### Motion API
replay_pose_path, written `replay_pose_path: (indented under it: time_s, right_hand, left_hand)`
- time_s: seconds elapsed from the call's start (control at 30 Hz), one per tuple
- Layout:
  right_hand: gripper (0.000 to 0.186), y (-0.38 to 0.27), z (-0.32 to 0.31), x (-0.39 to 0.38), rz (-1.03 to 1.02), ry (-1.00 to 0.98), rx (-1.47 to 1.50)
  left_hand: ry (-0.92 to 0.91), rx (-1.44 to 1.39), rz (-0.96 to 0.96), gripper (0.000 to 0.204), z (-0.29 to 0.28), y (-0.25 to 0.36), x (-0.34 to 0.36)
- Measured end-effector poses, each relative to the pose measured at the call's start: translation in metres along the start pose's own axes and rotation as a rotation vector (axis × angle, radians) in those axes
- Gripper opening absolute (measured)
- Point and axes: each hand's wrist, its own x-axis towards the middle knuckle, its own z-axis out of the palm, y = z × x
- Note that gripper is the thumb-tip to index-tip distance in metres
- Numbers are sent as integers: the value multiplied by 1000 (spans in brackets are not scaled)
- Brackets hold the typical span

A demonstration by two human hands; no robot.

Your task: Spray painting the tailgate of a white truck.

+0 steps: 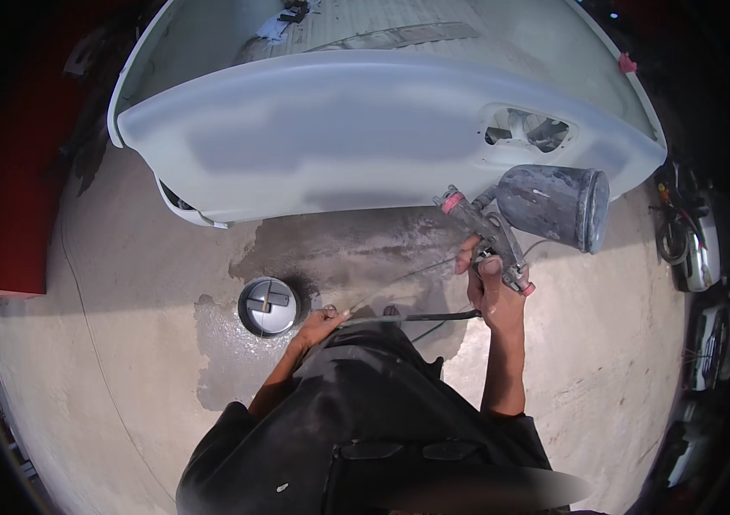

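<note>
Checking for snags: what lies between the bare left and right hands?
Head view: a black flexible hose runs between the bare left hand and bare right hand; a thinner grey line shows there too.

**View From the Wearer's Head**

Over there the fisheye (wide and dark-rimmed) rides on the person's head, looking steeply down and slightly forward. The dark clothing (pixel 365 386) is close, filling the lower middle; the left hand (pixel 320 326) and right hand (pixel 500 296) come mid-view; the pale panel (pixel 339 129) lies beyond, toward the top.
</note>
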Motion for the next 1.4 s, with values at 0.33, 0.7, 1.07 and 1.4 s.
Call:
replay_pose_path:
  time_s: [0.33, 0.7, 1.07, 1.4]
  right_hand:
    - [55, -99, -11, 6, -35, 584, -329]
    - [50, -152, 23, 26, 108, 362, -339]
    - [56, -175, 48, 48, 95, 9, -365]
    - [41, -176, 31, 39, 77, 463, -444]
  left_hand:
    - [-470, 11, 222, 38, 1, 110, -11]
    - [-853, 15, 144, 37, -16, 123, -30]
    - [-819, -29, 273, 26, -23, 134, -42]
    - [-840, 92, 371, 33, -32, 152, -38]
